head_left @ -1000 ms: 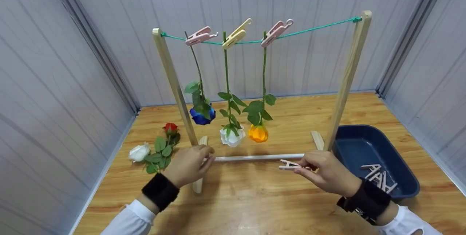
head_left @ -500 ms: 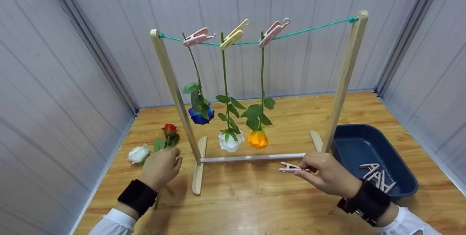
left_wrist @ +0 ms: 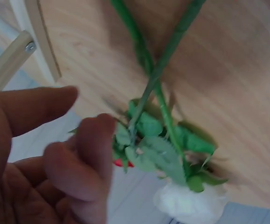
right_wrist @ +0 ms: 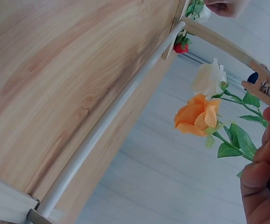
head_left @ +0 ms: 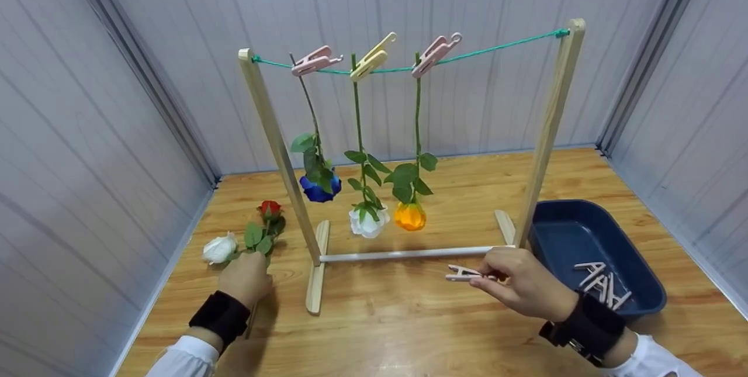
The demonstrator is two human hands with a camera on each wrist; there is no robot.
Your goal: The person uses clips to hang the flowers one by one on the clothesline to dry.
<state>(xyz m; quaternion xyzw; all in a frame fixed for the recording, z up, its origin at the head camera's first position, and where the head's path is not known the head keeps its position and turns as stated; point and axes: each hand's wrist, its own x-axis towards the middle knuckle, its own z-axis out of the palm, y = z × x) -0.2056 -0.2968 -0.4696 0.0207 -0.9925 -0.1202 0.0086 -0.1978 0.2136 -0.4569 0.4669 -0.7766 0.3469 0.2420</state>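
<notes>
My left hand (head_left: 246,279) is over the stems of two roses lying on the table, a white rose (head_left: 220,249) and a red rose (head_left: 270,210). The left wrist view shows its thumb and forefinger apart, with the crossed green stems (left_wrist: 159,77) beside them and nothing held. My right hand (head_left: 522,282) pinches a pale pink clothespin (head_left: 461,273) in front of the rack's white bar (head_left: 403,255). Upside down from the green cord (head_left: 497,48) hang a blue rose (head_left: 321,187), a white rose (head_left: 368,222) and an orange rose (head_left: 410,217), each clipped by its stem.
The wooden rack's left post (head_left: 279,155) and right post (head_left: 549,131) stand on feet on the table. A dark blue basin (head_left: 575,213) at the right holds several clothespins (head_left: 603,286). Panelled walls (head_left: 485,114) close off the back and sides.
My left hand has moved left and down from the rack's left post to the lying rose stems. The right hand keeps its pinch on the clothespin, nearly still. The view has shifted slightly.
</notes>
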